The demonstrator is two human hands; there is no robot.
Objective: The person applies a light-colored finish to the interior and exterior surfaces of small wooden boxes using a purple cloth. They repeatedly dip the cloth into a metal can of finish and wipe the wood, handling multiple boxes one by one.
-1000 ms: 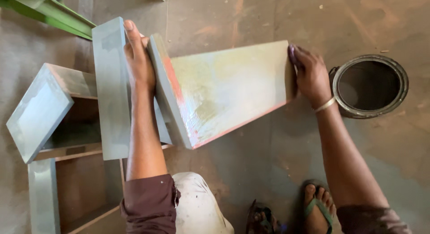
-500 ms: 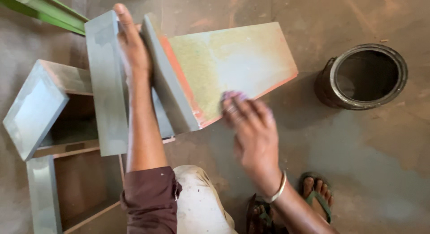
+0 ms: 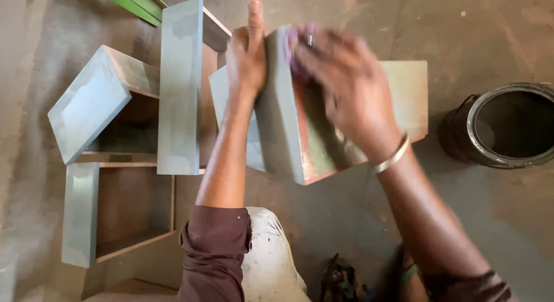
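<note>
Grey-painted box (image 3: 288, 123) between left hand (image 3: 247, 59), right hand (image 3: 346, 88) fingers atop

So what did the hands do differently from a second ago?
The right hand left the far end of the grey-painted wooden box, swept across its pale side and now presses a small purple thing, blurred, at the top edge by the left hand. The left hand stayed gripping that edge. The paint can and the other grey boxes stayed put.

Right hand (image 3: 346, 88) motion-blurred, purple thing under its fingers unclear, paint can (image 3: 508, 126) cut off
</note>
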